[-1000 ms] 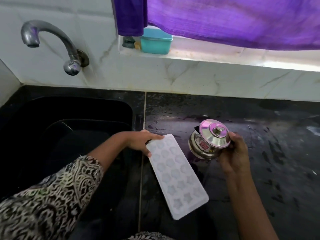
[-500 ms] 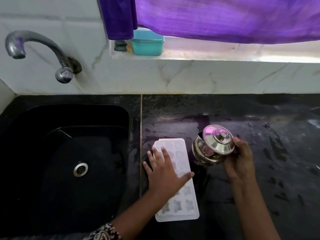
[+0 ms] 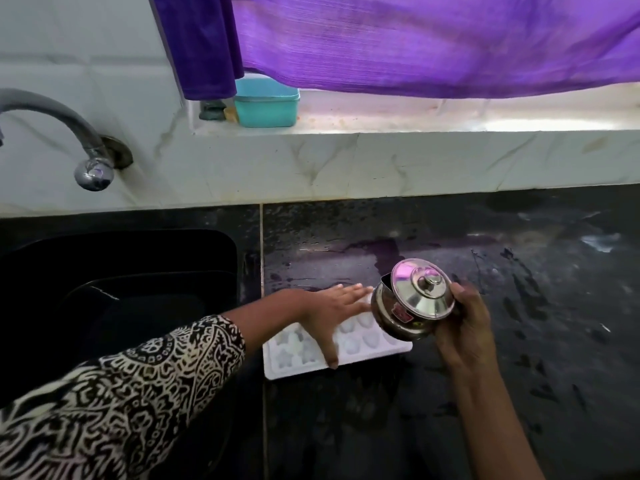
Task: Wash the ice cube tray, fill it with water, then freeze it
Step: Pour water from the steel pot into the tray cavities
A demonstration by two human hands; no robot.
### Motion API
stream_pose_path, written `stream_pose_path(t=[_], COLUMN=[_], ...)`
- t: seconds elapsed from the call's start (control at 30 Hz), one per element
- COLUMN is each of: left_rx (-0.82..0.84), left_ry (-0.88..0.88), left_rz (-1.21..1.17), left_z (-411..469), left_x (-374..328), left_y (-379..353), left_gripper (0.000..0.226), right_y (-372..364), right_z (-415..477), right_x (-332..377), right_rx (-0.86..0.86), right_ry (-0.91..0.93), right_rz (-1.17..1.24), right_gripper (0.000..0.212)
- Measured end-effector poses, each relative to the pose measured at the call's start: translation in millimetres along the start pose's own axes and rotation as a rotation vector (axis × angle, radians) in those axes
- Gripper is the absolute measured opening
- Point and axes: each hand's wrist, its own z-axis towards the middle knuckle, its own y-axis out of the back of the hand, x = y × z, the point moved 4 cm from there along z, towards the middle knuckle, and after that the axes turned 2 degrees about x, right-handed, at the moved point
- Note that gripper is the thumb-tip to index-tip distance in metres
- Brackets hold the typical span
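The white ice cube tray (image 3: 298, 351) lies flat on the black counter (image 3: 519, 306), lengthwise left to right, just right of the sink. My left hand (image 3: 329, 306) rests flat on top of it with fingers spread, covering its middle. My right hand (image 3: 464, 327) holds a small steel pot with a lid (image 3: 412, 299), tilted, just above the tray's right end. The pot hides that end of the tray.
A black sink (image 3: 121, 289) is at the left, with a metal tap (image 3: 69, 133) on the marble wall above it. A teal box (image 3: 266, 102) sits on the window ledge under a purple curtain (image 3: 415, 43). The counter looks wet.
The tray has turned from pointing toward me to lying sideways. My left hand now lies across it from the left. The pot stays in my right hand.
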Motion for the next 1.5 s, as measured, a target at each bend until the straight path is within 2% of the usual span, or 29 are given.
stream_pose_path(t=[0.03, 0.1, 0.17, 0.2, 0.27, 0.33, 0.43, 0.5, 0.67, 0.8, 1.1, 1.27, 1.5], left_rx=[0.024, 0.02, -0.097, -0.2, -0.449, -0.65, -0.845, -0.902, -0.846, -0.791, -0.739, -0.733, -0.711], left_ry=[-0.033, -0.062, -0.045, -0.008, 0.107, 0.277, 0.558, 0.686, 0.747, 0.8, 0.864, 0.876, 0.893], left_rz=[0.039, 0.11, 0.084, 0.0, -0.206, -0.404, -0.902, -1.064, -0.625, -0.483, -0.345, -0.323, -0.287], left_z=[4, 7, -2, -13, -44, -79, -114, -121, -113, -107, -101, -102, -102], left_x=[-3, -8, -6, -3, 6, 13, 7, -5, -14, -13, -21, -24, -25], left_y=[3, 7, 10, 9, -3, -30, -88, -113, -123, -127, -127, -126, -126], left_gripper=[0.135, 0.137, 0.141, 0.142, 0.14, 0.135, 0.122, 0.121, 0.123, 0.104, 0.111, 0.11, 0.109], right_y=[-1, -3, -5, -6, -6, -6, -12, -22, -44, -59, -79, -80, -77], right_z=[1, 4, 7, 9, 14, 19, 21, 20, 21, 24, 29, 28, 29], right_x=[2, 3, 3, 2, -2, -10, -20, -29, -52, -63, -74, -79, -77], right_rx=[0.014, 0.027, 0.024, 0.021, 0.015, 0.008, 0.031, 0.077, 0.15, 0.21, 0.27, 0.271, 0.275], right_ry=[0.004, 0.02, 0.024, 0.024, 0.006, -0.027, -0.035, -0.042, -0.092, -0.115, -0.093, -0.098, -0.063], right_rz=[0.002, 0.013, 0.017, 0.009, -0.017, -0.027, -0.009, -0.03, -0.063, -0.109, -0.346, -0.374, -0.489], right_gripper=[0.007, 0.027, 0.043, 0.042, 0.026, 0.019, 0.04, 0.055, 0.052, 0.052, 0.05, 0.05, 0.038])
